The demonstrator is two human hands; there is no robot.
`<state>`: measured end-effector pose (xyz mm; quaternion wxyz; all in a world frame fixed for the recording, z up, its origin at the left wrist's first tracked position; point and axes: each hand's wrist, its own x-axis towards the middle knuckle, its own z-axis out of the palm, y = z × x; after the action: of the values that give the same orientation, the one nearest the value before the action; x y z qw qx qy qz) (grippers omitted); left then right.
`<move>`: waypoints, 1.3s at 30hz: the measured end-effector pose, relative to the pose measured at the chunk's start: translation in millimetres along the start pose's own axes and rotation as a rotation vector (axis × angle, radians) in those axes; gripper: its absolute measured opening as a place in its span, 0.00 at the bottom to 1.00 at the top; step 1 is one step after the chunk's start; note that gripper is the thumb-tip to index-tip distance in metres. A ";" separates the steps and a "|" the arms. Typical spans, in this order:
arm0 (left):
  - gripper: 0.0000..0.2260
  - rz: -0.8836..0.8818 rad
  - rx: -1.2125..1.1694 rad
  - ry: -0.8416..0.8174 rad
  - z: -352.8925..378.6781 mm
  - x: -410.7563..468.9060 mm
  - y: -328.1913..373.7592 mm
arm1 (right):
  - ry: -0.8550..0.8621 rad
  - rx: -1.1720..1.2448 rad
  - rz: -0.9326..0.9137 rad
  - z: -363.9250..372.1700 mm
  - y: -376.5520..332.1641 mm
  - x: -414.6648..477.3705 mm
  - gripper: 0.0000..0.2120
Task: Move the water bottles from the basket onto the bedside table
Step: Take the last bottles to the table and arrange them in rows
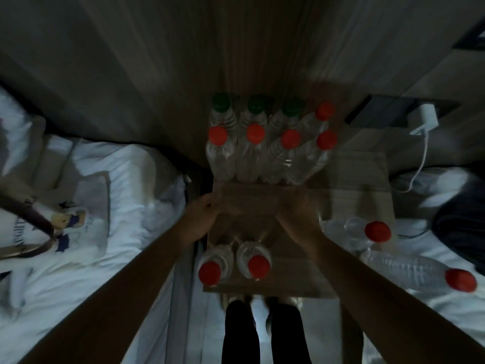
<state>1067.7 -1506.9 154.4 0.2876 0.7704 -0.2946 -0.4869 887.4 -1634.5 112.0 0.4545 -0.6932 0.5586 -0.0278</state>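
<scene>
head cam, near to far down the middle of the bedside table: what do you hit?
Near pair of red-capped bottles → both hands, left hand and right hand, over the bare tabletop → row of four red-capped bottles → back row, three green caps and one red → wall.

Single view, head-worn wide-angle camera: looks steeply down and forward from above the standing person, whose dark-trousered legs (265, 334) fill the bottom centre. Both bare forearms run up from the lower corners toward the middle. Pale wooden bedside table top (349, 185) sits directly below, close, at arm's reach. White rumpled bedding (110, 206) occupies the left edge, more bedding the right. Vertical ribbed wall panelling (236, 48) spans the top, bent by lens distortion. Dim, slightly blurred picture; no second view.
</scene>
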 end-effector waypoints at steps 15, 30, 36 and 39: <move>0.34 0.057 0.028 0.142 47.4 -99.3 -96.4 | -0.378 0.078 -0.068 21.2 36.5 -112.5 0.25; 0.25 -0.011 -0.092 0.271 64.7 -98.4 -87.2 | -0.110 0.114 -0.233 46.3 22.9 -124.0 0.25; 0.20 -0.035 -0.162 0.247 65.2 -90.6 -89.4 | -0.079 0.131 -0.223 44.5 20.3 -122.9 0.23; 0.20 -0.038 -0.205 0.274 63.1 -81.2 -89.0 | -0.082 0.216 -0.184 44.8 18.3 -113.7 0.18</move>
<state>996.5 -1398.4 113.8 0.3928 0.8017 -0.1869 -0.4098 855.6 -1516.0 127.0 0.5443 -0.6892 0.4675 -0.1011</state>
